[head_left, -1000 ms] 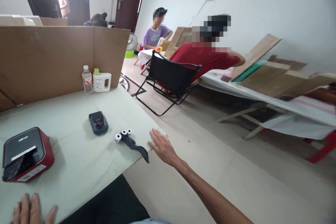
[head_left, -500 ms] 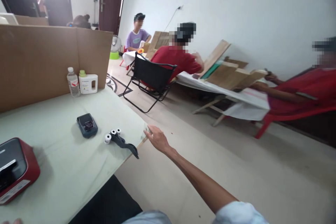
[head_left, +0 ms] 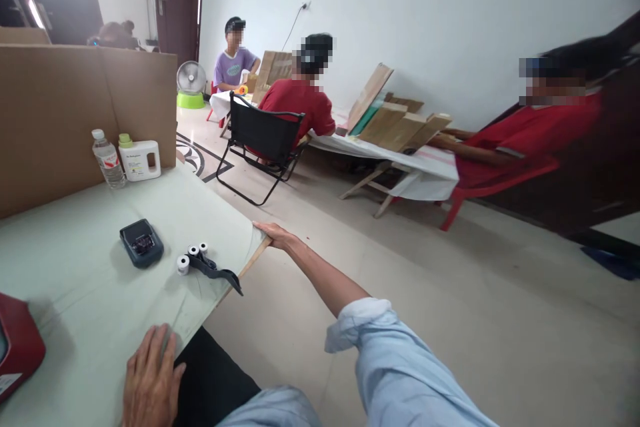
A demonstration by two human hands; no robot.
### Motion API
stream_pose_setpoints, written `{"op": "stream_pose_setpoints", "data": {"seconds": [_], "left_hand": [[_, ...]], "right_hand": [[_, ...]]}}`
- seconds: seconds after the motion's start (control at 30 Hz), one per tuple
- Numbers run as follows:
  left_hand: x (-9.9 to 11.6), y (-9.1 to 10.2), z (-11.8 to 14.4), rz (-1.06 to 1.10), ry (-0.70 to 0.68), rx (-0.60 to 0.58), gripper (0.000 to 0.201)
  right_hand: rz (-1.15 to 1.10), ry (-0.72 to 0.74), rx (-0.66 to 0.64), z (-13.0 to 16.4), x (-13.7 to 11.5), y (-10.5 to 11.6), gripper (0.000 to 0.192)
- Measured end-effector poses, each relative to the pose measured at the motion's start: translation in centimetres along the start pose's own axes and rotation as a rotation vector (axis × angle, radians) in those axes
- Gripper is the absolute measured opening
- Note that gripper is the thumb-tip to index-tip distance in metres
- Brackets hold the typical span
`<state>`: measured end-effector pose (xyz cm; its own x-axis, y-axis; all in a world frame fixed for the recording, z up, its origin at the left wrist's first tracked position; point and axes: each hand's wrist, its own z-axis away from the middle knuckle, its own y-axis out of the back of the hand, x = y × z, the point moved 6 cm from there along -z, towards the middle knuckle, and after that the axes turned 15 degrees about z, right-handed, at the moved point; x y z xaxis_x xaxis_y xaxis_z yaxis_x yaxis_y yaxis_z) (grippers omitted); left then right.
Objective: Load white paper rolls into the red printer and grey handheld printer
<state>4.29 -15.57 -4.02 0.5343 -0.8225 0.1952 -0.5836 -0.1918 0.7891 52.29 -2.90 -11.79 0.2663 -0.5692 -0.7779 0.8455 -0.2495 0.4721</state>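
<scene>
Pale green cloth covers our tabletop (head_left: 75, 260), with a cardboard screen (head_left: 75, 113) standing along its far side. Our right hand (head_left: 275, 235) is stretched out to the tabletop's far right corner, fingers curled over the cloth's edge (head_left: 253, 233) right where the wooden board underneath shows. So that grip is closed on the cloth edge, thumb side hard to make out. Our left hand (head_left: 150, 380) lies flat and spread on the cloth at the near edge, holding nothing.

The cloth looks thin, soft and light, and we'd guess it slides and wrinkles easily over the board, so pinching it right at the corner hem seems the sensible place.

Sitting on the cloth between our two hands: three small white paper rolls (head_left: 191, 257) touching a black strap-like piece (head_left: 215, 271) that hangs a bit over the edge. Just left of the rolls is a small dark blue handheld printer (head_left: 141, 243). A red printer (head_left: 17, 347) peeks in at the left edge of the tabletop, and a water bottle (head_left: 107, 159) and a white jug (head_left: 139, 159) stand by the screen. All of that rides on the cloth, and the rolls would probably roll if it shifts. Other people sit at a low table (head_left: 400, 160) well beyond the corner.
</scene>
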Motion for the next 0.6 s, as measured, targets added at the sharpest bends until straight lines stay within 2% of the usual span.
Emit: {"op": "stream_pose_setpoints", "data": {"seconds": [0.17,0.4,0.6], "left_hand": [[0.4,-0.8,-2.1,-0.002,-0.039,0.013,0.025],[0.4,-0.5,-2.0,0.065,0.003,-0.001,0.027],[0.9,-0.8,-1.8,0.079,0.059,-0.018,0.029]], "right_hand": [[0.003,0.103,0.146,-0.3,0.0,0.8,0.044],[0.162,0.207,0.387,0.4,0.1,1.3,0.043],[0.305,0.233,0.469,1.3,0.5,2.3,0.038]]}}
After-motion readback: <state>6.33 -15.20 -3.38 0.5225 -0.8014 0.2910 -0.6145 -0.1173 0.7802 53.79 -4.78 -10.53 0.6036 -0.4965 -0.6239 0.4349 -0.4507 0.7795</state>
